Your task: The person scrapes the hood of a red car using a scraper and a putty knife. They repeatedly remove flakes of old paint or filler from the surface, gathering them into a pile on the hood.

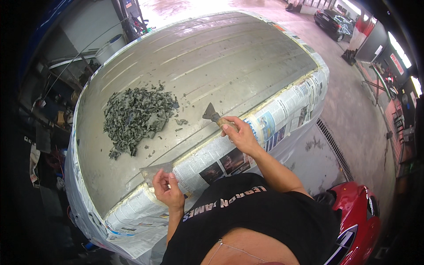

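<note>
My right hand (239, 135) is wrapped around the worn handle of a scraper (214, 115). Its flared dark blade points up and left, over the near side of a bare grey vehicle roof (221, 70). At the roof's near edge, my left hand (168, 189) has its fingers curled at a flat grey plate (155, 169), which looks like a wide thin blade. Its exact kind is hard to make out. Left of the scraper lies a heap of dark grey flakes (137, 117), with small crumbs scattered around it.
Taped newspaper (221, 157) borders the roof, with plastic sheeting (79, 212) hanging below. A red car (355, 212) stands close at my lower right, near a floor drain grate (333, 145). Farther off are a dark car (334, 24) and, at back left, a pale bin (110, 49).
</note>
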A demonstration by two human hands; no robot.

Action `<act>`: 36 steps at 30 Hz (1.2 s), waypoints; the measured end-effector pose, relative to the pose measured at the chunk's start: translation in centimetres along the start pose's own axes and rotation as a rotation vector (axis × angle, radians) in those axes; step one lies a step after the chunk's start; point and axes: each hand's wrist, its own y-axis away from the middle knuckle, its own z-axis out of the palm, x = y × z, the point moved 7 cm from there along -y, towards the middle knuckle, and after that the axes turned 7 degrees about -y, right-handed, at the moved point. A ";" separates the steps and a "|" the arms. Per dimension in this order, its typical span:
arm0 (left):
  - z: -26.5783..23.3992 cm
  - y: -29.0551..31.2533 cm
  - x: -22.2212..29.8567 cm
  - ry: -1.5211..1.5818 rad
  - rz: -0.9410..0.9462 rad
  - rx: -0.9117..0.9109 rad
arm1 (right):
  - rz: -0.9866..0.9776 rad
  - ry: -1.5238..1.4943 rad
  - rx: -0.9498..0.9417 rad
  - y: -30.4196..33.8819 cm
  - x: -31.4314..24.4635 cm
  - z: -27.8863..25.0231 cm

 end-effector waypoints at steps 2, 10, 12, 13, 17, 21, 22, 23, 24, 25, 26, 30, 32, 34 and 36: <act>0.0 0.0 -0.1 0.005 0.003 0.002 | 0.002 -0.008 -0.001 0.0 0.0 0.1; 0.2 -0.1 0.1 0.017 0.006 -0.007 | 0.005 -0.047 0.042 -0.2 0.3 -0.4; 0.3 0.0 -0.1 0.032 0.010 -0.011 | -0.016 -0.017 0.061 -0.3 0.1 -0.7; 0.2 0.1 -0.2 0.036 0.010 -0.011 | -0.024 -0.004 0.067 -0.4 0.1 -0.7; -0.7 0.0 -0.2 -0.025 0.008 0.078 | 0.018 -0.114 0.108 -0.4 0.5 -1.0; -6.9 0.6 -2.0 -0.221 -0.090 0.382 | 0.084 -0.192 0.174 -0.2 0.1 -1.9; -8.9 1.0 -2.8 -0.248 -0.134 0.480 | 0.084 -0.177 0.197 -0.1 -0.3 -2.3; -10.3 1.5 -3.4 -0.328 -0.182 0.512 | 0.073 -0.236 0.225 -0.2 0.0 -2.8; -10.9 1.8 -3.6 -0.397 -0.232 0.498 | 0.067 -0.293 0.255 -0.2 0.4 -3.4; -11.2 1.8 -3.8 -0.464 -0.283 0.483 | 0.058 -0.334 0.253 -0.3 0.7 -3.6; -11.8 2.4 -3.9 -0.533 -0.345 0.480 | 0.053 -0.371 0.238 -0.4 0.8 -3.4; -9.4 1.9 -3.9 -0.717 -0.455 0.172 | 0.018 -0.443 0.153 -0.8 -0.1 -1.8; -8.6 1.4 -3.3 -0.845 -0.439 0.167 | -0.007 -0.359 0.105 -0.9 -1.0 -0.7; -8.3 0.8 -3.2 -0.900 -0.423 0.138 | -0.081 -0.288 0.062 -0.8 -2.2 0.1; -8.3 0.4 -3.4 -0.886 -0.414 0.086 | -0.174 -0.183 0.013 -0.6 -3.2 0.9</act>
